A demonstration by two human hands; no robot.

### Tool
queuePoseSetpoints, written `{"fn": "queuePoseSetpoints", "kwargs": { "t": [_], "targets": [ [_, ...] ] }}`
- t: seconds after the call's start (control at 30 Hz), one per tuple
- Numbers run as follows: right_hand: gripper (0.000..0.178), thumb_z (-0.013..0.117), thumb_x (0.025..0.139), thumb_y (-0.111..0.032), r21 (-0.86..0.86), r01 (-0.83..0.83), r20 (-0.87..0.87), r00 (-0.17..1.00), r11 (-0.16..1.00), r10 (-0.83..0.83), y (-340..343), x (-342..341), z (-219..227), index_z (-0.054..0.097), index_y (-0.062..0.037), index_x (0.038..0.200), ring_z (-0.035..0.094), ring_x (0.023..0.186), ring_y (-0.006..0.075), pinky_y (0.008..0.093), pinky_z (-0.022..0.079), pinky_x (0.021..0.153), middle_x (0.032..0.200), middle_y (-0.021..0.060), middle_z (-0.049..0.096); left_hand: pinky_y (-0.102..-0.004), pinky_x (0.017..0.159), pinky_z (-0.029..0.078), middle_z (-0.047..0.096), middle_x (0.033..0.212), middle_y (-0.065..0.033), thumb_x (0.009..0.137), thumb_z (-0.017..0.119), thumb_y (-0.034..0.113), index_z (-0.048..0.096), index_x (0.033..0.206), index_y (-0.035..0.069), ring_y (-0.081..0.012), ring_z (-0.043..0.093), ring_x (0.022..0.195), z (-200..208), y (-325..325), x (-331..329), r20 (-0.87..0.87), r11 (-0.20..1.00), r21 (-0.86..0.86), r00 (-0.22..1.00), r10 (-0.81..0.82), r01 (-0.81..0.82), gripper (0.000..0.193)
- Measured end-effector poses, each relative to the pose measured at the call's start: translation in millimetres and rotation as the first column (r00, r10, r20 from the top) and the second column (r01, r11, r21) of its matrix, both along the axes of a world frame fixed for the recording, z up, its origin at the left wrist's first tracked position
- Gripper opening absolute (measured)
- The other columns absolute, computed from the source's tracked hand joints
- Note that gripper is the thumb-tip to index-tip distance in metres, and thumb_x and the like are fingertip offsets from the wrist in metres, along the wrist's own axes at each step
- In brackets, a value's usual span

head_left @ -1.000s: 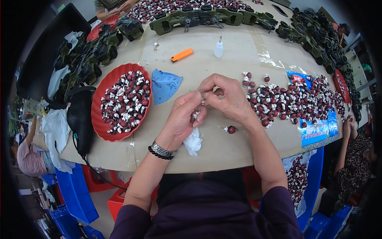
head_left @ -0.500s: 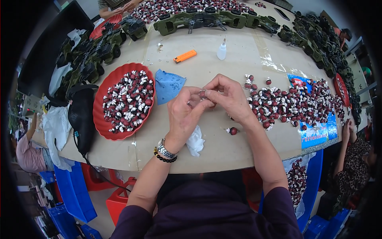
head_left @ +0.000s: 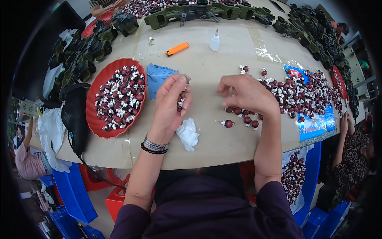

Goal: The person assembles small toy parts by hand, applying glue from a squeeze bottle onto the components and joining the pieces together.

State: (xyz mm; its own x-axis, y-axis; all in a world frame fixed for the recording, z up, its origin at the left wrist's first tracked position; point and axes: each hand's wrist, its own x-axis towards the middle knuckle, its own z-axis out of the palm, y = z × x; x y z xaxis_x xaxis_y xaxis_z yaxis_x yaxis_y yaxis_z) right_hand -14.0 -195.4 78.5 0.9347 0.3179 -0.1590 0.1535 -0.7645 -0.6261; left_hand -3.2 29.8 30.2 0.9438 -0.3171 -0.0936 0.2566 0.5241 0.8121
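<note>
My left hand [head_left: 169, 103] is closed, palm up, over the middle of the table. Its curled fingers hold a small dark-red and white toy piece [head_left: 180, 102]; thumb and forefinger pinch at the tip, where the detail is too small to make out. My right hand [head_left: 250, 93], slightly blurred, is held with fingers bent and apart, nothing seen in them. Several similar loose pieces [head_left: 247, 120] lie under and beside it, at the near edge of a large pile [head_left: 294, 95]. A red scalloped dish [head_left: 92, 111] full of such pieces lies left of my left hand.
A crumpled white tissue [head_left: 188, 134] and a blue cloth [head_left: 153, 85] lie near my left hand. Farther off are an orange box-cutter-like object [head_left: 177, 49] and a white dropper bottle [head_left: 215, 43]. Green toy vehicles [head_left: 195, 14] line the far side. Other people sit around the table.
My hands, together half a second ago, have parted. My left hand moved left with the toy piece in it; my right hand moved right, toward the pile, and opened.
</note>
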Motion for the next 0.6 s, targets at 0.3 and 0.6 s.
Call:
{"fn": "queuePoseSetpoints", "kwargs": {
  "t": [0.3,0.6],
  "targets": [
    [0.021,0.068,0.067,-0.007,-0.355,-0.115,0.072,0.986,0.928,0.15,8,-5,-11,0.063,-0.0038,0.086,0.064,0.082,0.0264,0.0391,0.049,0.07,0.081,0.0078,0.066,-0.0255,0.039,0.036,0.061,0.088,-0.0096,0.097,0.043,0.026,0.059,0.097,-0.001,-0.0165,0.051,0.052,2,3,6,-0.108,0.942,-0.321,0.984,-0.143,0.101,0.031],
    [0.022,0.062,0.079,-0.007,0.32,-0.13,0.299,0.954,0.938,0.03,19,-1,5,0.065,-0.0006,0.1,0.06,0.083,0.0211,0.0338,0.048,0.072,0.091,0.0091,0.063,-0.0231,0.039,0.035,0.06,0.077,-0.0049,0.093,0.062,0.033,0.062,0.085,0.003,-0.013,0.054,0.05,-8,-3,-2,-0.138,0.985,-0.009,0.976,-0.169,0.17,0.031]
  ]
}}
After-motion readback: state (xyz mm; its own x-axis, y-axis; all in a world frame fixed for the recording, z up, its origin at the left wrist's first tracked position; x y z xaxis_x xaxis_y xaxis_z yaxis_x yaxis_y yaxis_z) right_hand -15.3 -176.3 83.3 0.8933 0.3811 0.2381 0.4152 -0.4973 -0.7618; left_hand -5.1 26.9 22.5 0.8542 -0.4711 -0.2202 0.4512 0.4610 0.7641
